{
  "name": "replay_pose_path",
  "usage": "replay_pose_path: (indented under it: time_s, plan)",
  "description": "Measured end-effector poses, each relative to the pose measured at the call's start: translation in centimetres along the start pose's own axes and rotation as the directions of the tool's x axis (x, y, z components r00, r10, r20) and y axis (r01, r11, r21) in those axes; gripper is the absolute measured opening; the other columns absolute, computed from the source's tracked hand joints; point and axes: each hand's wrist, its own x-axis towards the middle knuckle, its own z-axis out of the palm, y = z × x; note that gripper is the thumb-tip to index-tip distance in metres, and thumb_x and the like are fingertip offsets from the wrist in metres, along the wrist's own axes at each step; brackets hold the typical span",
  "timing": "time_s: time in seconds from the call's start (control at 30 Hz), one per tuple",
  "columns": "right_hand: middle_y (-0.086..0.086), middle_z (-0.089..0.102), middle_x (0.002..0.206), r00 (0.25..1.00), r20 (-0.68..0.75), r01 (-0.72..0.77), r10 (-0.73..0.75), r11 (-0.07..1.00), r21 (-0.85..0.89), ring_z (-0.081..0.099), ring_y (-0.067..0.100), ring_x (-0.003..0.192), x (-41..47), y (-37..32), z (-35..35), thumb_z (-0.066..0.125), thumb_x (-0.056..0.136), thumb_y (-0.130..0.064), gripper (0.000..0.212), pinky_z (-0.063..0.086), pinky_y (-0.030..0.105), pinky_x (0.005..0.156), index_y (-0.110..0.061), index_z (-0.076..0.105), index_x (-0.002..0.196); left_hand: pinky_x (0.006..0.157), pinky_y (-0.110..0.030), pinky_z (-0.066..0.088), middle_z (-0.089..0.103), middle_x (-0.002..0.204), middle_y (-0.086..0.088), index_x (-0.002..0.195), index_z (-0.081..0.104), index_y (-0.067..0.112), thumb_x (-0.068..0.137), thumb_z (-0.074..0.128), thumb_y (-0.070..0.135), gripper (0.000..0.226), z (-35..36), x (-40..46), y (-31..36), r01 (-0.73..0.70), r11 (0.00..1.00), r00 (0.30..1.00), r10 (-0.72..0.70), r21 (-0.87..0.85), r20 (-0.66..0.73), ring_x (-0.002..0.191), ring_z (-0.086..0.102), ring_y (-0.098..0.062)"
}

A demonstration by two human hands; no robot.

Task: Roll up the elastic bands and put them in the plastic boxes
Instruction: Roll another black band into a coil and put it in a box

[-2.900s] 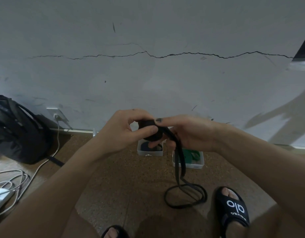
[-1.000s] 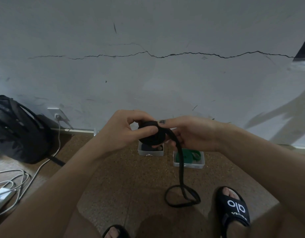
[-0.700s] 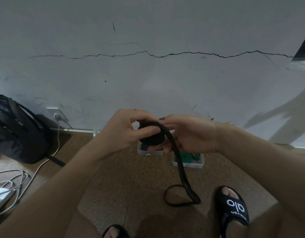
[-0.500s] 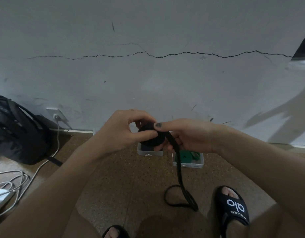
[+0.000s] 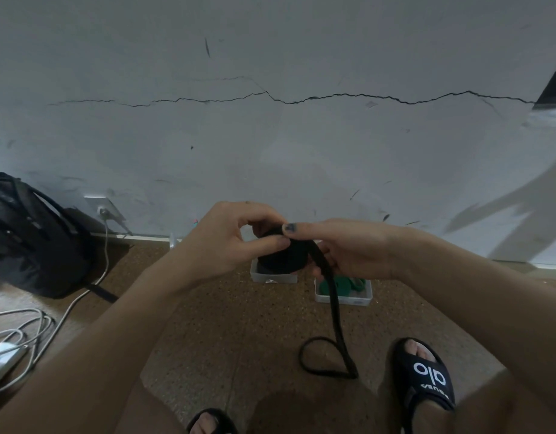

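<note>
Left hand (image 5: pixel 226 245) pinches the half-wound long black elastic band (image 5: pixel 284 256) w/ curled grip; right hand (image 5: pixel 348 249) wraps fingers round the strap, feeding it. Tail loops on floor. Keep tension even, turns stacked flat. Clear plastic boxes (image 5: pixel 342 297) lie just below.

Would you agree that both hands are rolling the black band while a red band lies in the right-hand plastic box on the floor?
Not quite: the head view shows a green band, not red, in the right-hand plastic box. Both the left hand and right hand do hold the black band.
</note>
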Motion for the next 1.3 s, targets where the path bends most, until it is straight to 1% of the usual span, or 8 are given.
replay_pose_path:
  time_s: [0.13, 0.3, 0.47, 0.63, 0.83, 1.03, 1.2, 1.3]
  plan:
    - [0.023, 0.069, 0.126, 0.994, 0.105, 0.004, -0.024, 0.982, 0.187, 0.060, 0.019, 0.087, 0.0, 0.0, -0.9, 0.067, 0.090, -0.053, 0.061, 0.050, 0.032, 0.081, -0.014, 0.060, 0.136, 0.083, -0.021, 0.053, 0.073, 0.094, 0.011, 0.106, 0.072, 0.024, 0.089, 0.065, 0.037, 0.023, -0.3, -0.1, 0.0, 0.013, 0.995, 0.996, -0.021, -0.102, -0.082, 0.094, 0.069, -0.015]
    - [0.010, 0.072, 0.100, 0.998, -0.020, 0.057, -0.057, 0.998, 0.018, 0.057, 0.007, 0.066, 0.4, 0.0, 0.1, 0.062, 0.086, -0.058, 0.061, 0.049, 0.021, 0.068, -0.012, 0.066, 0.127, 0.082, -0.029, 0.056, 0.072, 0.096, 0.013, 0.107, 0.073, 0.022, 0.088, 0.065, 0.041, 0.029, -0.1, -0.2, -0.1, 0.027, 1.000, 1.000, -0.027, 0.010, 0.002, 0.094, 0.068, -0.013]
    - [0.019, 0.071, 0.120, 0.997, 0.068, 0.027, -0.035, 0.993, 0.114, 0.061, 0.017, 0.085, 0.2, 0.0, -0.6, 0.061, 0.092, -0.060, 0.064, 0.050, 0.032, 0.081, -0.013, 0.061, 0.135, 0.084, -0.026, 0.055, 0.073, 0.094, 0.009, 0.104, 0.073, 0.022, 0.090, 0.064, 0.037, 0.022, -0.2, -0.2, 0.0, 0.041, 0.992, 0.997, -0.048, -0.120, -0.057, 0.095, 0.069, -0.015]
    - [0.010, 0.073, 0.100, 0.997, -0.026, 0.077, -0.076, 0.996, 0.043, 0.055, 0.009, 0.069, 0.5, 0.1, -0.2, 0.066, 0.087, -0.053, 0.058, 0.047, 0.024, 0.069, -0.011, 0.067, 0.126, 0.084, -0.026, 0.055, 0.072, 0.095, 0.012, 0.106, 0.073, 0.022, 0.088, 0.066, 0.038, 0.026, -0.3, -0.3, 0.1, 0.064, 0.996, 0.998, -0.065, -0.068, -0.011, 0.096, 0.068, -0.015]
    - [0.021, 0.071, 0.118, 0.998, 0.051, 0.025, -0.030, 0.995, 0.093, 0.057, 0.010, 0.072, 0.1, -0.2, -0.4, 0.055, 0.096, -0.057, 0.059, 0.048, 0.029, 0.077, -0.012, 0.062, 0.133, 0.084, -0.022, 0.054, 0.072, 0.096, 0.014, 0.105, 0.071, 0.029, 0.089, 0.062, 0.042, 0.023, -0.1, -0.1, 0.1, 0.023, 0.999, 0.997, -0.025, -0.040, -0.069, 0.097, 0.069, -0.012]
    - [0.005, 0.071, 0.091, 0.997, -0.037, 0.067, -0.066, 0.997, 0.037, 0.055, 0.007, 0.065, 0.3, -0.1, 0.1, 0.062, 0.092, -0.053, 0.049, 0.048, 0.021, 0.066, -0.013, 0.068, 0.120, 0.083, -0.023, 0.055, 0.072, 0.098, 0.018, 0.108, 0.072, 0.030, 0.086, 0.064, 0.047, 0.029, 0.2, 0.1, 0.3, 0.035, 0.999, 0.999, -0.035, 0.008, 0.003, 0.097, 0.068, -0.007]
    - [0.019, 0.070, 0.125, 0.997, 0.073, 0.029, -0.036, 0.996, 0.090, 0.060, 0.021, 0.090, 0.0, -0.2, -0.5, 0.061, 0.093, -0.059, 0.059, 0.049, 0.034, 0.083, -0.015, 0.063, 0.132, 0.083, -0.024, 0.056, 0.074, 0.095, 0.012, 0.106, 0.073, 0.026, 0.089, 0.064, 0.040, 0.024, 0.0, 0.0, 0.2, 0.047, 0.993, 0.997, -0.053, -0.106, -0.056, 0.096, 0.070, -0.012]
    - [0.002, 0.072, 0.093, 0.998, 0.030, 0.049, -0.051, 0.996, 0.068, 0.056, 0.010, 0.071, -0.2, -0.3, -0.5, 0.061, 0.091, -0.050, 0.044, 0.046, 0.029, 0.076, -0.016, 0.068, 0.118, 0.083, -0.024, 0.055, 0.073, 0.094, 0.012, 0.105, 0.072, 0.027, 0.088, 0.065, 0.041, 0.023, -0.1, -0.2, 0.1, 0.065, 0.992, 0.997, -0.068, -0.105, -0.024, 0.096, 0.070, -0.013]
